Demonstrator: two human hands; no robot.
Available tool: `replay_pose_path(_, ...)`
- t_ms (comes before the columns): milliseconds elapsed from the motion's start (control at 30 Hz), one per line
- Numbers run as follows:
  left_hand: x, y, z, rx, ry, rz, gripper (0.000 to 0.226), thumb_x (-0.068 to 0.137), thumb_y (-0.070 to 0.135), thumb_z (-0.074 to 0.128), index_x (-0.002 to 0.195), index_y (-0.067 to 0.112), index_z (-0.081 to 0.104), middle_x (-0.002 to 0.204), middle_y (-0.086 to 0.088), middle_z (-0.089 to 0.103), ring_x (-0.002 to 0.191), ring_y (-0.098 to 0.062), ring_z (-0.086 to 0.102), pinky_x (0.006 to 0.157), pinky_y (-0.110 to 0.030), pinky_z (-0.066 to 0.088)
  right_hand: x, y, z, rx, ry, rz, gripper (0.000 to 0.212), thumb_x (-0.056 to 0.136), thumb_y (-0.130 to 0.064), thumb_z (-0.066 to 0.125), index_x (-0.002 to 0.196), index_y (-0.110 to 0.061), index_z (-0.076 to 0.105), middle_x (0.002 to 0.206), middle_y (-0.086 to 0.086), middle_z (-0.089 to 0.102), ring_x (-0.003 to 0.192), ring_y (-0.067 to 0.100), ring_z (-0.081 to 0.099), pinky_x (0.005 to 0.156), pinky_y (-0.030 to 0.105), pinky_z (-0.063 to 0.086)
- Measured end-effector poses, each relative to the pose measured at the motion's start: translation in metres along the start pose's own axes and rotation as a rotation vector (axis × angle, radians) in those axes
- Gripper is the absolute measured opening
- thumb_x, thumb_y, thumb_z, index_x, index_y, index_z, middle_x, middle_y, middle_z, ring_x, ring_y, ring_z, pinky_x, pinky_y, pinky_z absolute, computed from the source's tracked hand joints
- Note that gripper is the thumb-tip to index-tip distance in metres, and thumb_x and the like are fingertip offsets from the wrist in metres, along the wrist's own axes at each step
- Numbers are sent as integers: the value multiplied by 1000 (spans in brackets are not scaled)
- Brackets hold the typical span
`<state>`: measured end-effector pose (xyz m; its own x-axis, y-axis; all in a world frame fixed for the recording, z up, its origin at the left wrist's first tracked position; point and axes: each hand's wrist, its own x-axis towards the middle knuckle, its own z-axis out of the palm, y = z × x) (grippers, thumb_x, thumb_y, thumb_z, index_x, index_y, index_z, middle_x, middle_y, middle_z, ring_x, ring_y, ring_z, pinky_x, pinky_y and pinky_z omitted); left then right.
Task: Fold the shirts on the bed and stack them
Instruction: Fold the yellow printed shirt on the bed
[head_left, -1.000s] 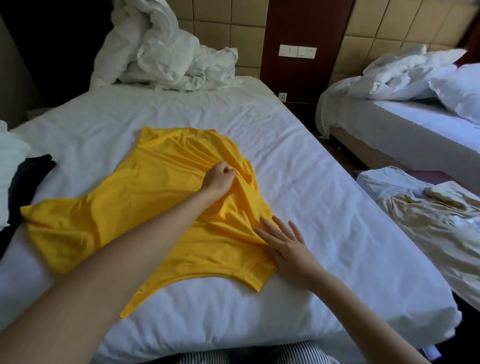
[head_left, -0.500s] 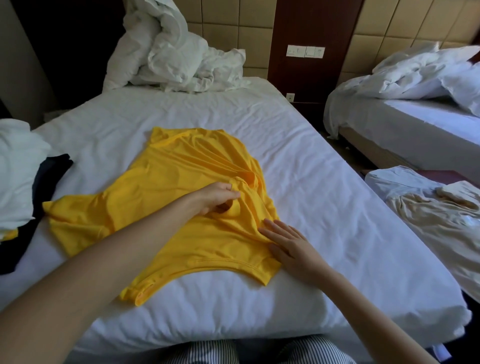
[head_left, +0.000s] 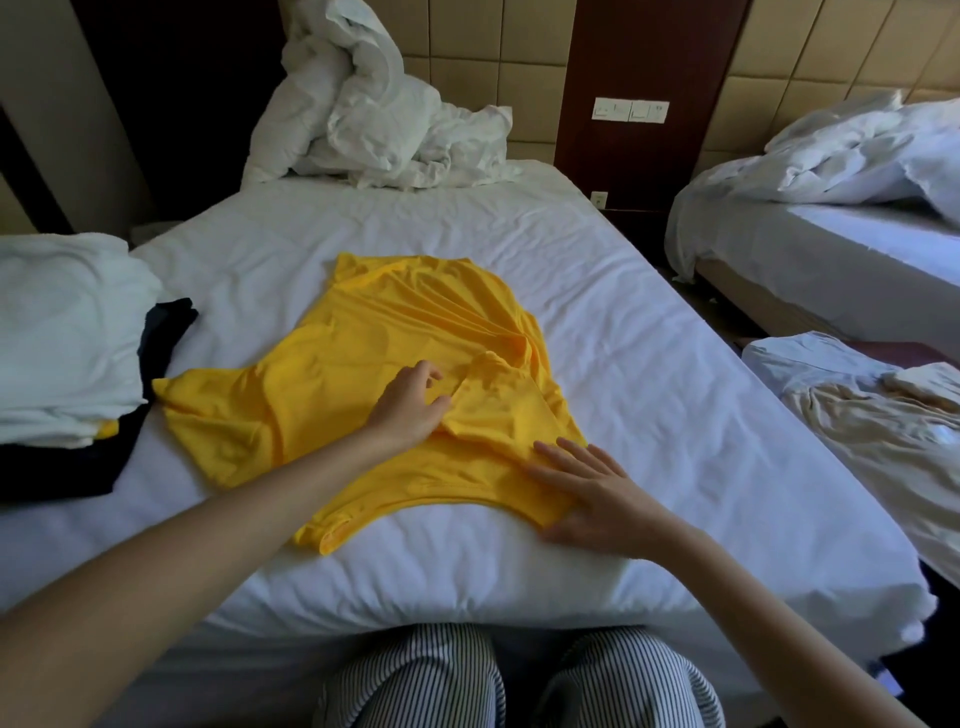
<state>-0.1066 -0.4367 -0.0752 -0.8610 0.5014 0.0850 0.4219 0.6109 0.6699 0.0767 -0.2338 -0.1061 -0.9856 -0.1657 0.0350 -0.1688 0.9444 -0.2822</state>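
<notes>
Pinching the yellow shirt (head_left: 332, 384) is the left hand (head_left: 410, 408) (right hand (head_left: 592, 499) presses it, flat).

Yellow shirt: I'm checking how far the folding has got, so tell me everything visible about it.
The yellow shirt is plain, bright and thin-looking. It lies spread and creased on the white bed, not yet folded flat. What looks like a sleeve points left, a stitched edge curls at the near side, and the right side is bunched. The left hand pinches a raised fold near the middle. The right hand presses flat on its near right corner.
</notes>
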Motion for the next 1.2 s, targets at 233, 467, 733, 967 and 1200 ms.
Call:
replay_pose_path(233,-91,-74,-22,263,-16,433,66,78,78,32,106,26,60,117,8,57,114,-9,45,99,-27,30,-1,-4,9,119,88,86,88,70,-87,-3,131,-43,43,139,-31,18,136,0,11,112,31,7)
replay_pose_path(467,-114,-89,-36,224,-156,377,96,78,82,4,131,19,54,138,15,37,131,-3,30,108,-20,17,-13,-22,-9,223,25,204,37,101,-22,36,137,-21,45,140,6,47,141,16,25,107,22,13)
replay_pose_path(733,-135,-73,-42,-229,-91,116,29,102,15,39,100,4,65,114,-8,62,97,16,54,87,-4,38,-22,-65,1,-78,85,318,30,96,-40,45,121,-33,60,148,-10,36,142,21,19,112,34,10)
replay_pose_path(967,-107,-111,-98,-499,556,-509,40,82,13,57,120,5,50,119,-13,54,100,-28,57,82,-36,48,24,-122,17,-201,89,167,97,59,-76,1,145,-36,26,157,-7,14,145,23,6,115,43,-2)
replay_pose_path(1200,-73,-112,-117,-1072,418,-778,34,86,14,65,116,17,49,70,-6,41,45,-13,40,33,-14,32,99,-202,46,-159,17,-20,74,86,-63,43,148,-34,14,158,-6,6,146,20,1,114,41,-6)
